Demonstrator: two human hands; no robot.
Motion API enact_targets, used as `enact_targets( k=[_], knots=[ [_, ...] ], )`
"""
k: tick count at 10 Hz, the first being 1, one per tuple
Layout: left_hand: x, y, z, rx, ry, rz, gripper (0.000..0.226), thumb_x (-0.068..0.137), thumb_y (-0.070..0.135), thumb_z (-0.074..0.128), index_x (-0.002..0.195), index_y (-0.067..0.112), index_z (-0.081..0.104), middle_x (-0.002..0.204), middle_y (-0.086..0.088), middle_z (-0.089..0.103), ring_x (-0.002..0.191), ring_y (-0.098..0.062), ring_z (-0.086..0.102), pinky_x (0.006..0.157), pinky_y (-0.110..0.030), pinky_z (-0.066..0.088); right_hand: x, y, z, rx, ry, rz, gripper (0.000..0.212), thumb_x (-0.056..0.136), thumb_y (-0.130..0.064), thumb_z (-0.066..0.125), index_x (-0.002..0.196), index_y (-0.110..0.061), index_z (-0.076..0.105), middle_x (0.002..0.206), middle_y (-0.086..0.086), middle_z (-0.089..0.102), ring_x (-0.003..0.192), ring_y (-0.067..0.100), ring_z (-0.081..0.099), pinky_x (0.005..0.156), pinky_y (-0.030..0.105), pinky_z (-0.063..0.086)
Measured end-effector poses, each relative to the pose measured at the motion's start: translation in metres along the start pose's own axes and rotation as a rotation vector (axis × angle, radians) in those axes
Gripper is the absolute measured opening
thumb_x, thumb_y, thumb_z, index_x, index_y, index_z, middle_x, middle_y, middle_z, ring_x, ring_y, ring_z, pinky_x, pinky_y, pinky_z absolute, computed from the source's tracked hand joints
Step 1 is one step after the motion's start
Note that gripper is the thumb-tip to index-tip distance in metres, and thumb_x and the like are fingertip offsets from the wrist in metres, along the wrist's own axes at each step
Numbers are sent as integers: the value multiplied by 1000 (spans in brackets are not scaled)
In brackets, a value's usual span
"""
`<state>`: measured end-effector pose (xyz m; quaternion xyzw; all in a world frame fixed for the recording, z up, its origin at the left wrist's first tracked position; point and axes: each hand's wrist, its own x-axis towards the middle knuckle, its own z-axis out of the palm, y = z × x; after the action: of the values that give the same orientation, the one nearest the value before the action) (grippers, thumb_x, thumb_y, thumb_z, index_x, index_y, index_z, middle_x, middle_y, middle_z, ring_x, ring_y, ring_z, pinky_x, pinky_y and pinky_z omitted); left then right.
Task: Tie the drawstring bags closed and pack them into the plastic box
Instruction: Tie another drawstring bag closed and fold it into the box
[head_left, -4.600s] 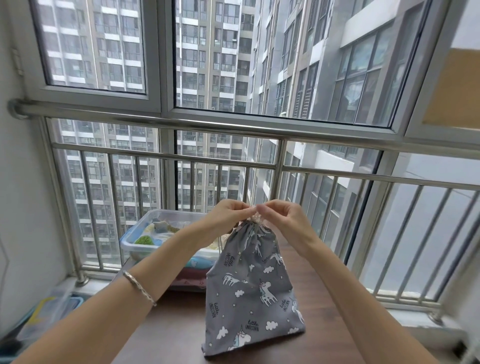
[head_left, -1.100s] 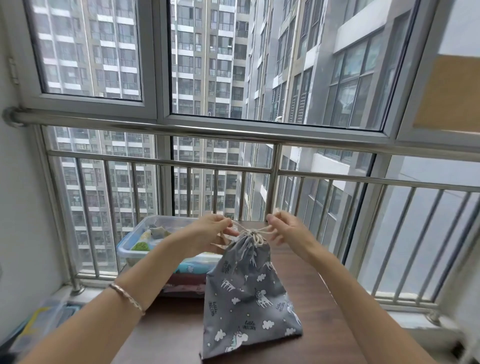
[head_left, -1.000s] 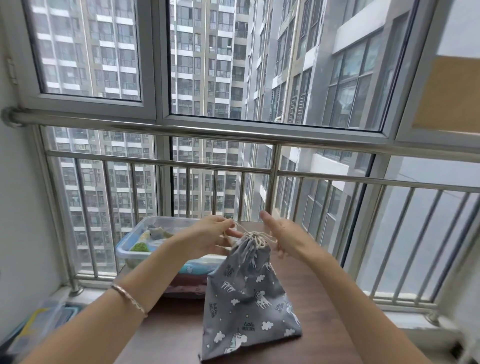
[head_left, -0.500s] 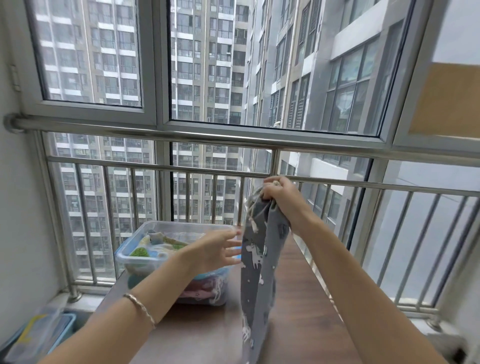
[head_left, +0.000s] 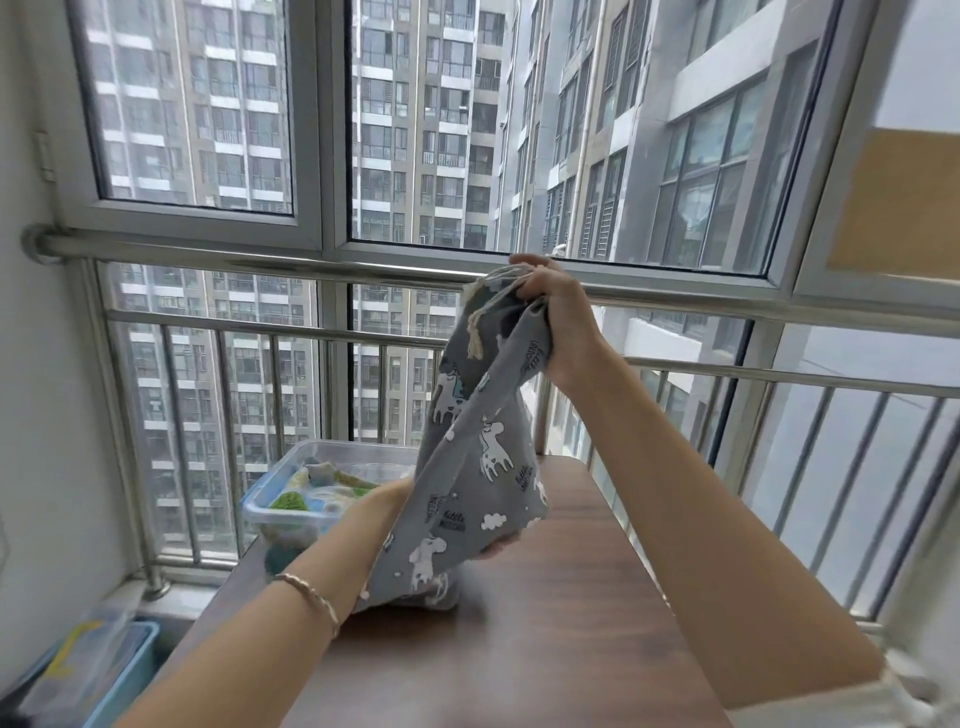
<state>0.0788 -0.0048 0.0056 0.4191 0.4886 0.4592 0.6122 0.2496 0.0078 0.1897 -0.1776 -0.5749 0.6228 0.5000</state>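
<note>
A grey drawstring bag (head_left: 478, 467) with white unicorns and clouds hangs above the table, its cinched neck and cream cord at the top. My right hand (head_left: 558, 322) grips that neck, held high in front of the window rail. My left hand (head_left: 387, 501) is under and behind the bag's lower part, mostly hidden by the cloth, with fingertips showing at the right lower edge. The clear plastic box (head_left: 270, 512) with a blue rim stands at the table's far left and holds other patterned bags.
The brown wooden table (head_left: 519, 649) runs up to a steel window railing (head_left: 208, 332) just behind the box. A blue-rimmed plastic bin (head_left: 88, 670) sits on the floor at the lower left. A white wall closes the left side.
The cord was tied with both hands on the table. Then my right hand lifted the bag by its neck, and my left hand moved under its lower part.
</note>
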Motion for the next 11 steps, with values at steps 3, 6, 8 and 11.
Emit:
enact_targets(
  k=[3, 6, 8, 11],
  knots=[
    [-61, 46, -41, -233, 22, 41, 49, 97, 41, 50, 110, -4, 66, 109, -26, 64, 91, -37, 68, 79, -44, 59, 14, 36, -41, 277, 126, -22, 41, 79, 5, 36, 115, -10, 47, 87, 9, 59, 70, 21, 57, 52, 28, 49],
    [-39, 41, -121, 576, 716, 224, 53, 72, 15, 82, 119, 16, 59, 110, -6, 63, 98, -21, 62, 86, -35, 52, 24, 113, -57, -235, 128, 267, 32, 90, 8, 41, 118, -7, 49, 115, 22, 56, 78, 23, 62, 59, 29, 55],
    [-12, 9, -142, 1136, 781, 203, 52, 67, 24, 84, 114, 27, 62, 129, -4, 48, 121, -28, 46, 107, -49, 39, 14, 179, -82, -913, -89, 357, 30, 83, 3, 53, 112, -5, 57, 99, 12, 64, 90, 27, 67, 77, 38, 59],
    [4, -3, -139, 1450, 796, 233, 57, 76, 18, 76, 129, 26, 55, 146, -5, 37, 134, -28, 33, 112, -44, 31, 21, 198, -59, -1375, -258, 69, 54, 89, -12, 54, 141, -17, 40, 136, 10, 47, 123, 25, 45, 106, 37, 38]
  ],
)
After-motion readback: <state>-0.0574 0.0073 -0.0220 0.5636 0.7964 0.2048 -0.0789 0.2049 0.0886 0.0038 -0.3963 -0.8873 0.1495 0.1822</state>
